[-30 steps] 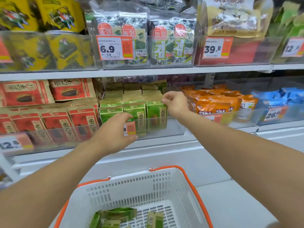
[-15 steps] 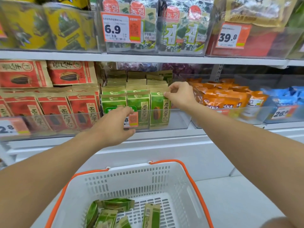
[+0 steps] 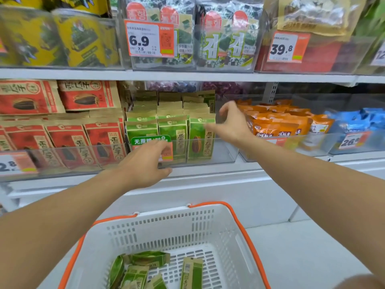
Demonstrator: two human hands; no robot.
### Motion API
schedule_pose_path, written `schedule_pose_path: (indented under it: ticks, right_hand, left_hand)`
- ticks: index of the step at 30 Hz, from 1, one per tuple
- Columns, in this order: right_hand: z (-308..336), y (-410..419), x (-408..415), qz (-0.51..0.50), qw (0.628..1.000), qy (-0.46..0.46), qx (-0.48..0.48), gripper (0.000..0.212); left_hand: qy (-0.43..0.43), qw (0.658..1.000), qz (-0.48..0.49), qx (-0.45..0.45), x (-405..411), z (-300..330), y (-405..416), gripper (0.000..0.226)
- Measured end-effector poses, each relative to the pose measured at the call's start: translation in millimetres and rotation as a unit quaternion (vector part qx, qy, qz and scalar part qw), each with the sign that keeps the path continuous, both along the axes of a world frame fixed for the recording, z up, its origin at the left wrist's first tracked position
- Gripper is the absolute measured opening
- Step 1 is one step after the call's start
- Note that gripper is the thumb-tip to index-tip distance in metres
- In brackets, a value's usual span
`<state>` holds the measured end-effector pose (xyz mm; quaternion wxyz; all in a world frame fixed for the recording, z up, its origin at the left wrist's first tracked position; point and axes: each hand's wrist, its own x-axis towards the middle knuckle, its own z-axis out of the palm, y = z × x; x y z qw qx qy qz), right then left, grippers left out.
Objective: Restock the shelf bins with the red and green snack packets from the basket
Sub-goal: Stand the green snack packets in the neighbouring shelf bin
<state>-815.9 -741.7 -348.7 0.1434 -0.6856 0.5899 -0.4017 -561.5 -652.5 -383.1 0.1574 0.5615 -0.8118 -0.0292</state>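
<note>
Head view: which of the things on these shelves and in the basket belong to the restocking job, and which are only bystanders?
Part of the job:
green packets in the white basket
green-packet bin
red packets
left hand
right hand

Just there:
seaweed packs
yellow bags
orange packets
blue packets
price tags

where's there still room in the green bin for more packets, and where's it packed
Bare room shows at the clear bin's front right corner, between the rightmost green packets and the bin wall, just under the right hand. The three green rows themselves look tight, front to back. The red packets to the left fill their bin. The left hand covers the front lip.
</note>
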Motion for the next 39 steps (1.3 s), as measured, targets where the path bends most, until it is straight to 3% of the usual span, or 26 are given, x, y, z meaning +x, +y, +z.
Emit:
schedule_pose_path:
  ticks: [2, 4, 6, 8, 9, 11, 12, 16, 18, 20, 22, 24, 27, 29, 31, 34, 36, 39]
  right_hand:
    - [-3.4, 17.1, 9.1, -0.010, 0.988, 0.043, -0.148, 0.036]
    - [-16.3, 41.2, 29.1, 0.109, 0.972, 0.116, -0.172, 0.032]
    - [-44.9, 64.1, 54.0, 0.270, 0.934, 0.232, -0.018, 0.032]
    - [-91.3, 85.1, 75.5, 0.356, 0.832, 0.348, 0.247, 0.031]
    - [-117.4, 94.9, 83.8, 0.358, 0.768, 0.393, 0.357, 0.044]
    - [-169.6, 113.1, 93.0, 0.356, 0.675, 0.456, 0.458, 0.072]
    - [-193.7, 122.1, 95.3, 0.350, 0.661, 0.469, 0.468, 0.080]
    - [-281.4, 154.2, 93.4, 0.319, 0.662, 0.495, 0.463, 0.100]
    - [-322.5, 169.1, 88.9, 0.290, 0.671, 0.478, 0.487, 0.109]
    - [-355.0, 183.2, 85.1, 0.237, 0.714, 0.416, 0.510, 0.112]
    - [-371.9, 191.4, 83.6, 0.190, 0.771, 0.349, 0.498, 0.101]
    - [-377.2, 194.0, 82.2, 0.171, 0.795, 0.325, 0.483, 0.100]
    - [-381.5, 193.9, 79.0, 0.165, 0.798, 0.355, 0.458, 0.118]
    - [-384.8, 196.0, 79.9, 0.190, 0.780, 0.394, 0.448, 0.124]
    - [-388.1, 200.6, 82.4, 0.203, 0.764, 0.405, 0.460, 0.115]
    - [-377.9, 203.0, 84.7, 0.186, 0.787, 0.360, 0.465, 0.086]
    - [-352.7, 191.8, 82.1, 0.188, 0.802, 0.297, 0.482, 0.078]
    - [-284.2, 156.7, 69.9, 0.219, 0.820, 0.216, 0.483, 0.073]
  left_hand:
    - [-0.014, 0.999, -0.007, 0.049, 2.1, -0.8, 4.6, 0.043]
    - [-0.050, 0.987, -0.025, 0.154, 3.8, -6.2, 12.2, 0.039]
    - [-0.130, 0.947, -0.032, 0.294, 6.6, -19.2, 19.0, 0.044]
    - [-0.230, 0.880, -0.025, 0.414, 12.1, -40.3, 27.6, 0.054]
    - [-0.271, 0.847, -0.023, 0.456, 15.6, -52.0, 31.9, 0.058]
    - [-0.315, 0.806, -0.015, 0.501, 23.7, -69.0, 38.0, 0.061]
    - [-0.320, 0.803, -0.012, 0.503, 29.0, -74.3, 39.1, 0.061]
    - [-0.283, 0.853, -0.028, 0.438, 46.8, -83.3, 29.3, 0.058]
    - [-0.269, 0.861, -0.028, 0.431, 53.2, -84.2, 25.1, 0.058]
    - [-0.283, 0.853, -0.029, 0.437, 54.8, -84.7, 24.0, 0.058]
    - [-0.304, 0.841, -0.035, 0.446, 52.1, -86.6, 25.0, 0.059]
    - [-0.317, 0.833, -0.043, 0.452, 45.9, -87.6, 25.4, 0.059]
    - [-0.317, 0.836, -0.052, 0.444, 35.1, -82.9, 26.3, 0.060]
    - [-0.307, 0.848, -0.057, 0.428, 28.8, -78.2, 25.6, 0.059]
    - [-0.292, 0.858, -0.058, 0.418, 23.9, -75.0, 26.0, 0.056]
    - [-0.293, 0.853, -0.061, 0.427, 22.2, -73.6, 30.3, 0.055]
    - [-0.290, 0.851, -0.063, 0.434, 22.1, -70.6, 32.1, 0.053]
    - [-0.215, 0.887, -0.072, 0.402, 18.3, -60.2, 28.1, 0.045]
